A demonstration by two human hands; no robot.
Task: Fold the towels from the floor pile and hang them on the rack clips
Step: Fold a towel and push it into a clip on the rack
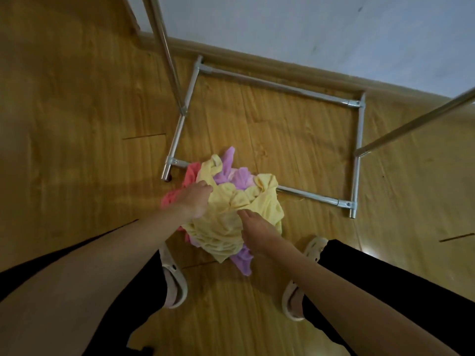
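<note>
Both arms reach straight down from the bottom of the view into the towel pile (226, 209) on the wooden floor (77, 111). The left hand (195, 199) sits knuckles-up on the pile's left side, fingers curled into the yellow towel (231, 217) where it meets the pink towel (191, 176). The right hand (254, 231) comes in from the right, fingers bent down and gathering a fold of that same yellow towel at the pile's near side. The pile is crumpled, so no clear long axis shows; it runs roughly from the rack's near base bar toward the person's feet. Purple towel (231, 173) pokes out at the far end and again at the near end. The metal rack (277, 86) frames the floor just beyond, its near bar touching the pile. Pale sandals (174, 278) flank the pile's near end.
</note>
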